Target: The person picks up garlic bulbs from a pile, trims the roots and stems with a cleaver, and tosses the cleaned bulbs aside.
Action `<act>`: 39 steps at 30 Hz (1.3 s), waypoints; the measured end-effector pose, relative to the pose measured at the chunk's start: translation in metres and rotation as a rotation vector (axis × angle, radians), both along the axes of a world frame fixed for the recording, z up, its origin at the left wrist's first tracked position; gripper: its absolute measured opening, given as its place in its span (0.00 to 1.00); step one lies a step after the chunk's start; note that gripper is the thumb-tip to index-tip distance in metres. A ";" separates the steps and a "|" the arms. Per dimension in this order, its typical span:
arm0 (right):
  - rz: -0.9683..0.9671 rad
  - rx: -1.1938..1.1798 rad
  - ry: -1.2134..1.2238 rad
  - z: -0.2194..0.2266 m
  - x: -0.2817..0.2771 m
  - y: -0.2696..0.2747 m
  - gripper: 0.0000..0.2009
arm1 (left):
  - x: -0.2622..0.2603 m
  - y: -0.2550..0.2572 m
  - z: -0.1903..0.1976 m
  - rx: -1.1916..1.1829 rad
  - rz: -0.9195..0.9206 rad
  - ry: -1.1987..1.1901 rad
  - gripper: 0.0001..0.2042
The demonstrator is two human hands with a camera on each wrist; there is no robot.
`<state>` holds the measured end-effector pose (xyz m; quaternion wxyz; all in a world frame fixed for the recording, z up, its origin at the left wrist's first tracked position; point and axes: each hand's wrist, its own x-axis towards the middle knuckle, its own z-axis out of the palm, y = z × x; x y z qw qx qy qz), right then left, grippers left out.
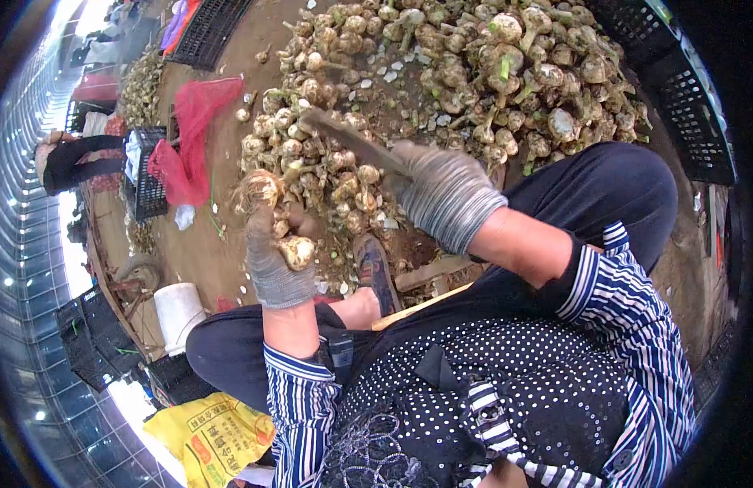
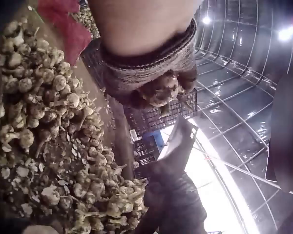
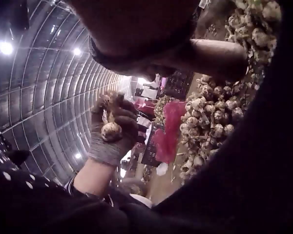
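Note:
In the head view my gloved left hand (image 1: pixel 277 264) holds garlic bulbs: one with shaggy roots (image 1: pixel 261 190) at the fingertips and a paler garlic bulb (image 1: pixel 296 252) against the palm. The right wrist view also shows this left hand (image 3: pixel 115 129) around the garlic. My gloved right hand (image 1: pixel 449 195) grips a knife, its flat blade (image 1: pixel 352 142) pointing up and left over the pile, apart from the held bulbs. The knife's thick pale handle (image 3: pixel 219 54) sticks out in the right wrist view. Below both hands spreads a heap of garlic (image 1: pixel 344 191) with stubby stems.
A larger garlic heap (image 1: pixel 547 77) lies farther out, beside a black crate (image 1: pixel 677 81). Red mesh (image 1: pixel 193 138) lies on the dirt floor at left. A white bucket (image 1: pixel 179 313) and a yellow sack (image 1: pixel 209 439) stand near my left leg. Another person (image 1: pixel 71 159) is at far left.

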<state>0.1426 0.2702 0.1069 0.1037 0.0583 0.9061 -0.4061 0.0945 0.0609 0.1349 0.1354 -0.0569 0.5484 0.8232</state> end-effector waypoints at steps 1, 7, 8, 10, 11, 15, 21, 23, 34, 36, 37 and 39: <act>-0.092 -0.037 0.133 0.002 0.001 0.001 0.08 | -0.001 -0.002 -0.003 0.107 -0.043 -0.052 0.18; 0.074 0.060 0.430 0.008 0.004 0.006 0.07 | -0.001 -0.013 -0.020 -0.032 -0.209 -0.028 0.25; 0.142 0.130 0.511 0.011 0.005 0.006 0.07 | -0.001 -0.012 -0.024 -0.115 -0.301 0.011 0.24; 0.250 0.237 0.681 0.007 0.008 0.006 0.07 | 0.006 -0.009 -0.030 -0.249 -0.297 -0.068 0.28; 0.251 0.236 0.673 0.006 0.009 0.005 0.07 | 0.004 -0.010 -0.032 -0.277 -0.360 -0.074 0.29; 0.328 0.331 0.657 0.005 0.011 0.000 0.08 | 0.000 -0.016 -0.035 -0.290 -0.473 -0.073 0.30; 0.343 0.283 0.682 0.002 0.011 0.000 0.08 | 0.001 -0.017 -0.038 -0.300 -0.498 -0.073 0.31; 0.394 0.305 0.589 0.001 0.009 0.001 0.18 | 0.003 -0.017 -0.037 -0.301 -0.498 -0.074 0.32; 0.353 0.239 0.810 -0.033 -0.012 0.018 0.14 | -0.015 -0.040 -0.024 -0.993 -1.022 0.725 0.35; 0.230 0.382 0.331 -0.062 -0.026 0.034 0.06 | -0.003 -0.033 -0.027 0.164 -0.586 -0.221 0.39; 0.214 0.416 0.176 -0.068 -0.031 0.038 0.06 | -0.001 -0.024 -0.015 0.157 -0.577 -0.212 0.39; 0.135 0.349 0.341 -0.029 -0.031 0.027 0.05 | -0.003 0.001 0.017 -0.782 -0.586 0.493 0.29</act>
